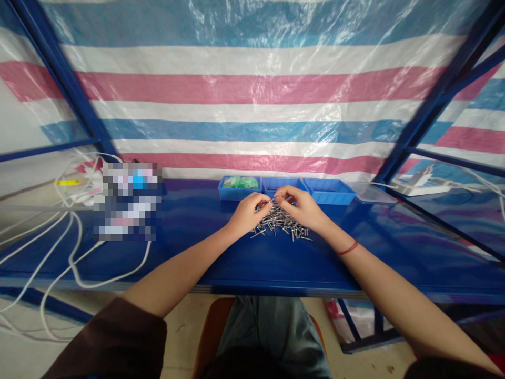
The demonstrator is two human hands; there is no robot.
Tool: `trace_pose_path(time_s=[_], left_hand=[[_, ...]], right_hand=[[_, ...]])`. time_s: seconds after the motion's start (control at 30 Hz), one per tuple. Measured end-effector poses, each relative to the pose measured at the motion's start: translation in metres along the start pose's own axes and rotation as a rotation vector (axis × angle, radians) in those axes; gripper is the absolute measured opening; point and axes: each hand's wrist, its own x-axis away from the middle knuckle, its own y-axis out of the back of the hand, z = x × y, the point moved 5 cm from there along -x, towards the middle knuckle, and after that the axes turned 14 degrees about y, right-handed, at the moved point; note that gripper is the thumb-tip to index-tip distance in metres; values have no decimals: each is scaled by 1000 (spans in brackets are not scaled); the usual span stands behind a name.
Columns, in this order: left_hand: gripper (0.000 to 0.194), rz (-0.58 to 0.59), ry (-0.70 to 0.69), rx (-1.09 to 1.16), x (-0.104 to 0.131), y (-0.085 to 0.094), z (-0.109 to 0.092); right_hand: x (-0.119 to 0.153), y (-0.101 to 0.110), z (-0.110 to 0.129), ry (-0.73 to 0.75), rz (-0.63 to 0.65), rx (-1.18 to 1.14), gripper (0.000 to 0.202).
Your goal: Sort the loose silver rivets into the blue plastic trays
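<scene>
1. Your left hand (250, 215) and right hand (303, 208) meet fingertip to fingertip, pinching a thin metal pin (273, 200) between them.
2. That pin is just above a loose pile (281, 223) of metal pieces on the blue counter (189, 221).
3. Behind your hands stand three blue bins (333, 198); the leftmost holds something green (241, 182).
4. White cables (81, 234) trail over the counter at your left; a striped sheet (252, 87) hangs behind.

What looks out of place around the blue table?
White cables trail across the left end of the blue table and hang over its front edge, looking untidy; the heaped metal pieces show no obvious damage.
</scene>
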Motion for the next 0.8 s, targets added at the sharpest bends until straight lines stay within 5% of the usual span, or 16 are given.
trace_pose_path(time_s=[0.27, 0.4, 0.53, 0.6, 0.8], left_hand=[[14, -60, 47, 6, -1, -1, 8], [23, -90, 88, -19, 0, -5, 17], [24, -84, 114, -26, 0, -5, 19], [24, -86, 120, -25, 0, -4, 19], [25, -102, 112, -24, -2, -2, 18]], right_hand=[[-2, 5, -12, 87, 101, 298, 20], [-4, 22, -38, -11, 4, 594, 22], [-3, 33, -53, -115, 56, 851, 25], [-3, 30, -47, -85, 108, 804, 24], [4, -14, -4, 194, 411, 180, 13]])
